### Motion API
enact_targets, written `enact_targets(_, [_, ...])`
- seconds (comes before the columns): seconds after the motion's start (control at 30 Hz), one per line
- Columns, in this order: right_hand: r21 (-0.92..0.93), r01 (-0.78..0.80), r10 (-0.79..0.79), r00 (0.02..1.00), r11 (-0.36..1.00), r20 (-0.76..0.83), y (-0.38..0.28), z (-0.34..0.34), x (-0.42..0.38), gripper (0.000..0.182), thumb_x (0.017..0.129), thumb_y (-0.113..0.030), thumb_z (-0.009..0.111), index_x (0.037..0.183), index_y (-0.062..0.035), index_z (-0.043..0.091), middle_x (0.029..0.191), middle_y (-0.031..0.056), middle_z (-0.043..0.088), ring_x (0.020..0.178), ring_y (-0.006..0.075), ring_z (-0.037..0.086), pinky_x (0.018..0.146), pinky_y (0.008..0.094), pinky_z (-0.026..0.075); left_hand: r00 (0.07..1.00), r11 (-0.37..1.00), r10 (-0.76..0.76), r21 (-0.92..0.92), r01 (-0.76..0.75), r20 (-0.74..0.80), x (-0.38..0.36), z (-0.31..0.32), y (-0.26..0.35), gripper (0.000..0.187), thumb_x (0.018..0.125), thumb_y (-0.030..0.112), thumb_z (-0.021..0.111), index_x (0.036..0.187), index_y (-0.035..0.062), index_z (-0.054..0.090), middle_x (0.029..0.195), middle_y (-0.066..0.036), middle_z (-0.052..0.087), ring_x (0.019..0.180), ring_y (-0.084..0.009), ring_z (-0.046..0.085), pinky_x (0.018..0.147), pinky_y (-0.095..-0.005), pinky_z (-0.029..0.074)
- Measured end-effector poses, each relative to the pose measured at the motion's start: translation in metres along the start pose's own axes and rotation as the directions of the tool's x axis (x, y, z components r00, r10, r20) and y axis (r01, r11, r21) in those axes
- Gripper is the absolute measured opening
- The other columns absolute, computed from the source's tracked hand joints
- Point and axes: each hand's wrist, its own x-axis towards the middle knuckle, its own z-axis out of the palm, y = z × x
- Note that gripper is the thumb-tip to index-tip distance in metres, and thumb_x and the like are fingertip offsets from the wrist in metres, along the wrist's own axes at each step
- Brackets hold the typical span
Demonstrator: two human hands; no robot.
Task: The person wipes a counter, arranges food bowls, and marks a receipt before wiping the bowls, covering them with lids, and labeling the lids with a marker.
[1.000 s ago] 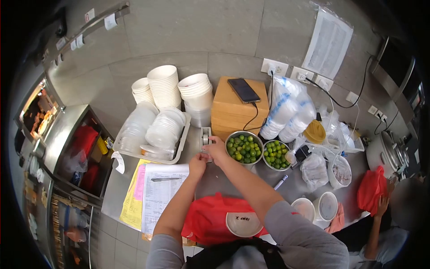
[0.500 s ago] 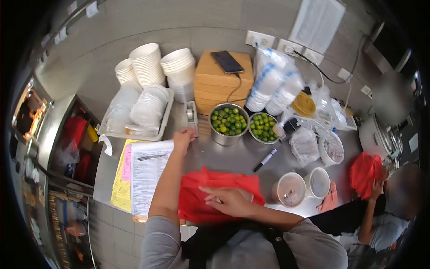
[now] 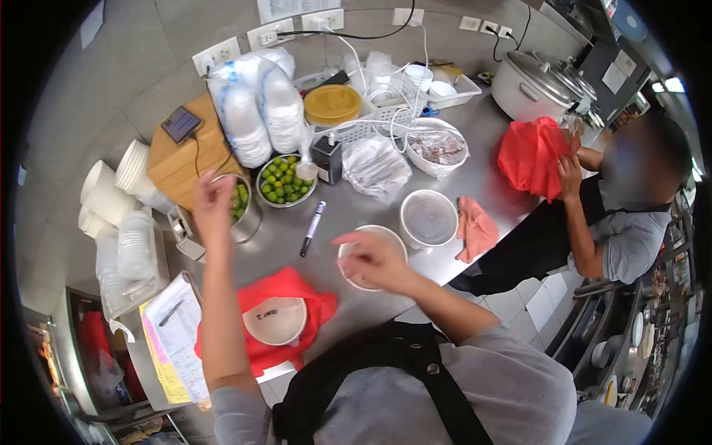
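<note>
My left hand is raised in front of the metal pot of limes. Motion blurs its fingers, so I cannot make out whether it holds anything. Over a round white tub reaches my right hand, its fingers apart and somewhat blurred, with nothing visible in them. Between my forearms, a red bag lies spread on the counter around a tub with dark writing on its pale top. A tape dispenser stands to the left, just past my left forearm.
A marker lies mid-counter beside a bowl of limes. Another lidded tub stands near a pink cloth. At the right, a co-worker's hands hold a red bag. Papers lie at the left.
The view has swung right. My left hand has left the tape dispenser and risen. My right hand has moved from above the red bag to a tub at its right, uncovering the written-on top.
</note>
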Motion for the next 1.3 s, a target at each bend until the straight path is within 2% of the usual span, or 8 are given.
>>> enact_targets(0.3, [-0.08, -0.287, 0.137, 0.663, 0.955, -0.736, 0.077, -0.184, -0.1, 0.012, 0.083, -0.011, 0.061, 0.079, -0.0014, 0.057, 0.062, 0.002, 0.054, 0.049, 0.0076, 0.05, 0.043, 0.0198, 0.04, 0.902, 0.963, -0.232, -0.046, 0.266, 0.365, -0.094, 0.238, -0.079, 0.049, 0.068, 0.005, 0.074, 0.106, 0.0047, 0.044, 0.071, -0.006, 0.056, 0.067, -0.0158, 0.059, 0.055, -0.0282, 0.049])
enact_targets(0.43, [0.046, -0.506, 0.384, 0.589, 0.861, -0.711, 0.098, -0.185, -0.101, 0.014, 0.083, -0.014, 0.059, 0.081, -0.0004, 0.055, 0.064, 0.0089, 0.057, 0.053, 0.0186, 0.059, 0.044, 0.0297, 0.042, 0.881, 0.867, -0.375, 0.446, 0.223, 0.289, -0.109, 0.264, -0.109, 0.058, 0.061, 0.015, 0.079, 0.106, 0.0046, 0.044, 0.077, -0.013, 0.061, 0.075, -0.0276, 0.062, 0.068, -0.0375, 0.048])
enact_targets(0.57, [-0.528, -0.521, 0.017, 0.722, 0.671, -0.691, 0.131, -0.174, -0.091, 0.02, 0.083, -0.015, 0.054, 0.099, -0.0029, 0.052, 0.079, 0.0207, 0.06, 0.079, 0.0367, 0.06, 0.069, 0.0425, 0.046, 0.773, 0.657, -0.45, 0.752, -0.052, 0.446, -0.111, 0.266, -0.091, 0.054, 0.069, 0.024, 0.071, 0.111, 0.0065, 0.043, 0.096, -0.016, 0.063, 0.091, -0.0321, 0.061, 0.076, -0.0397, 0.047])
enact_targets(0.93, [-0.775, -0.469, -0.012, 0.853, 0.424, -0.522, 0.193, -0.189, -0.072, 0.031, 0.085, -0.027, 0.045, 0.105, -0.0035, 0.05, 0.115, 0.0249, 0.052, 0.092, 0.0369, 0.06, 0.071, 0.0455, 0.049, 0.58, 0.323, -0.661, 0.878, -0.353, 0.476, -0.123, 0.273, -0.086, 0.05, 0.085, 0.028, 0.046, 0.13, 0.0113, 0.036, 0.109, -0.014, 0.061, 0.101, -0.029, 0.059, 0.082, -0.0412, 0.045])
enact_targets(1.07, [-0.58, -0.367, -0.078, 0.796, 0.727, -0.601, 0.183, -0.201, -0.081, 0.029, 0.091, -0.03, 0.041, 0.1, -0.0041, 0.052, 0.093, 0.0137, 0.061, 0.084, 0.0304, 0.062, 0.069, 0.0397, 0.049, 0.725, 0.424, -0.501, 0.864, -0.271, 0.473, -0.123, 0.269, -0.083, 0.034, 0.086, 0.024, 0.045, 0.115, 0.0077, 0.049, 0.101, -0.015, 0.063, 0.095, -0.0302, 0.061, 0.08, -0.0445, 0.045])
enact_targets(1.1, [0.03, -0.43, 0.345, 0.678, 0.902, -0.649, 0.171, -0.2, -0.079, 0.036, 0.095, -0.034, 0.038, 0.107, -0.0026, 0.051, 0.103, 0.0093, 0.059, 0.095, 0.0242, 0.058, 0.08, 0.0334, 0.045, 0.765, 0.466, -0.464, 0.858, -0.219, 0.447, -0.123, 0.27, -0.083, 0.032, 0.087, 0.025, 0.044, 0.111, 0.0061, 0.052, 0.1, -0.016, 0.063, 0.094, -0.0315, 0.061, 0.08, -0.0453, 0.045])
enact_targets(1.2, [0.601, -0.063, 0.473, 0.683, 0.797, -0.556, 0.159, -0.193, -0.072, 0.045, 0.095, -0.039, 0.037, 0.117, -0.0011, 0.048, 0.118, 0.0093, 0.053, 0.109, 0.0186, 0.05, 0.093, 0.0311, 0.037, 0.714, 0.633, -0.45, 0.756, -0.169, 0.537, -0.125, 0.273, -0.089, 0.042, 0.091, 0.033, 0.038, 0.096, -0.0013, 0.062, 0.098, -0.021, 0.062, 0.092, -0.0368, 0.059, 0.081, -0.0471, 0.044])
enact_targets(1.3, [0.483, -0.096, 0.393, 0.725, 0.87, -0.565, 0.168, -0.182, -0.066, 0.057, 0.095, -0.041, 0.036, 0.133, 0.0021, 0.033, 0.134, 0.0123, 0.039, 0.123, 0.0182, 0.036, 0.103, 0.0307, 0.026, 0.755, 0.749, -0.429, 0.663, -0.01, 0.496, -0.145, 0.283, -0.081, 0.058, 0.092, 0.044, 0.032, 0.09, -0.0046, 0.063, 0.094, -0.026, 0.061, 0.093, -0.0397, 0.057, 0.083, -0.046, 0.043])
